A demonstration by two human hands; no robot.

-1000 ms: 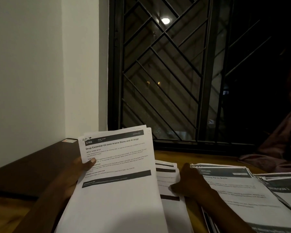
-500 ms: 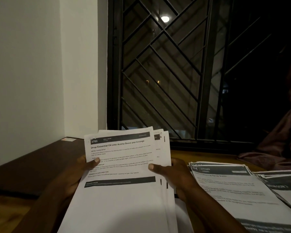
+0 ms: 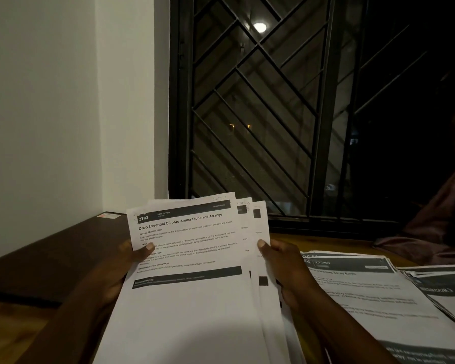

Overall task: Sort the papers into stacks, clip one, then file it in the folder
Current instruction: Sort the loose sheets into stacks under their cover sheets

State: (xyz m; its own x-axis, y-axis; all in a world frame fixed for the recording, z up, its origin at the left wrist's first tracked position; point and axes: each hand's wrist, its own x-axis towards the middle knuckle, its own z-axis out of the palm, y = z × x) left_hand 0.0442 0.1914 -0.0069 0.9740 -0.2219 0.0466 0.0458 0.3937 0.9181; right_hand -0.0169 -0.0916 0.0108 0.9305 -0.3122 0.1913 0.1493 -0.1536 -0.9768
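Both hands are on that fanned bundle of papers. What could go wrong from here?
1. The held bundle is fanned along its right edge and gripped only at its sides by the left hand and right hand, so rear sheets could slip out.
2. The KITCHEN stack lies just beside the right hand, with another stack next to it. A dropped sheet could join the wrong pile.

The left hand (image 3: 121, 269) and the right hand (image 3: 286, 271) are holding a fanned sheaf (image 3: 195, 311) of papers tilted up before a barred window (image 3: 247, 114). The left thumb is pressing on the top sheet (image 3: 184, 245), headed "3703". A stack (image 3: 365, 298) is lying on the table (image 3: 313, 241) just beside the right hand, and a second stack (image 3: 444, 287) is lying against its right edge.
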